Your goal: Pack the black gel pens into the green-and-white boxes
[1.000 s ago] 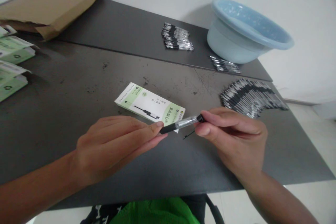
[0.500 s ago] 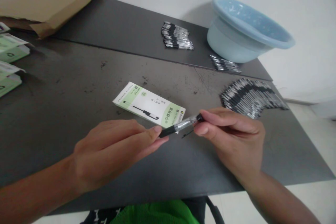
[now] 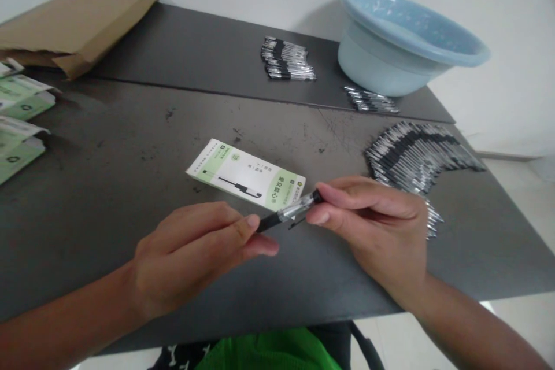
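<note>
A pen [image 3: 291, 210] with a clear barrel and black grip is held slantwise between both hands above the table. My left hand [image 3: 203, 248] is closed on its dark lower end, thumb on top. At the other end, my right hand [image 3: 373, 225] pinches the black end piece between thumb and fingers. A thin black clip-like part shows below the barrel, close to the right fingertips. Just behind the pen lies a green and white pen box [image 3: 247, 176], flat on the table, its near right corner partly covered by the pen and right hand.
A fanned pile of pens [image 3: 420, 150] lies at the right, partly behind my right hand. Two smaller pen groups [image 3: 288, 59] [image 3: 370, 100] lie farther back, near a light blue basin [image 3: 381, 63]. At left are green boxes [image 3: 26, 144] and a brown paper bag [image 3: 82, 23].
Both hands still hold the pen at its two ends. The right hand and pen have shifted slightly left, and the left hand sits a little lower. The camera view has moved a little.
</note>
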A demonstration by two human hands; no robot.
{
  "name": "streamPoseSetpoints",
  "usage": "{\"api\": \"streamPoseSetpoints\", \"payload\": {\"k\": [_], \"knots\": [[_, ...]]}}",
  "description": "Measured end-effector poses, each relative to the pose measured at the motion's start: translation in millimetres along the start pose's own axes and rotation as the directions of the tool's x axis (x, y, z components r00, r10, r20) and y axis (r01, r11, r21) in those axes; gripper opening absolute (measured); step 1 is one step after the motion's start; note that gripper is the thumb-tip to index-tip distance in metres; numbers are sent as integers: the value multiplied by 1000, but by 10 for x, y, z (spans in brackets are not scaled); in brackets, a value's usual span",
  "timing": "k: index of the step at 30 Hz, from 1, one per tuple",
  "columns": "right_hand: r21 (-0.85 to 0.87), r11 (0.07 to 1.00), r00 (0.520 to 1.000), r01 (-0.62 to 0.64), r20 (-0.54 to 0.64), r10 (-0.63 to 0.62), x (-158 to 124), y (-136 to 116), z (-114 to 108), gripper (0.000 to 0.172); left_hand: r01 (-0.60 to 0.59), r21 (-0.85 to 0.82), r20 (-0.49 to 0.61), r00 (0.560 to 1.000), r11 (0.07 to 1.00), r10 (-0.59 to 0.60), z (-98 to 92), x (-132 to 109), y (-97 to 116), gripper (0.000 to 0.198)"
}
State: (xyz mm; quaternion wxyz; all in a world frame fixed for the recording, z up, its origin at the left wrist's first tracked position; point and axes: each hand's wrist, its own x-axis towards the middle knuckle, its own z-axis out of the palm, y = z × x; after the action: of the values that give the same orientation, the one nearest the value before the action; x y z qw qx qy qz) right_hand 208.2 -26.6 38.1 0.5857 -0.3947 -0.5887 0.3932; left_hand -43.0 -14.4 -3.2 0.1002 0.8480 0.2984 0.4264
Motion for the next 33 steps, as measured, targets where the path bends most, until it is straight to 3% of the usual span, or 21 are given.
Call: {"api": "streamPoseSetpoints", "payload": {"k": [5,9,13,19,25,33], "knots": [[-4,1000,999,11,38,-11,-11,0,-13,43,50,-64,31,998,997,-48,14,66,37,2],[-16,1000,998,2,57,-1,-4,2,-12,41,179,-188,45,984,966,-173,66,93,86,9],[-9,1000,999,-7,39,7,16,30,4,40,281,-169,110,958,945,-266,69,139,139,12],[-55,998,999,-11,52,13,39,61,8,35,332,-204,179,938,921,-298,59,120,148,4],[-160,977,984,144,129,-124,45,68,-24,28,329,-238,195,938,914,-287,87,18,130,11],[-236,930,946,281,232,-227,57,61,-55,18,312,-293,234,940,904,-249,42,112,155,11]]}}
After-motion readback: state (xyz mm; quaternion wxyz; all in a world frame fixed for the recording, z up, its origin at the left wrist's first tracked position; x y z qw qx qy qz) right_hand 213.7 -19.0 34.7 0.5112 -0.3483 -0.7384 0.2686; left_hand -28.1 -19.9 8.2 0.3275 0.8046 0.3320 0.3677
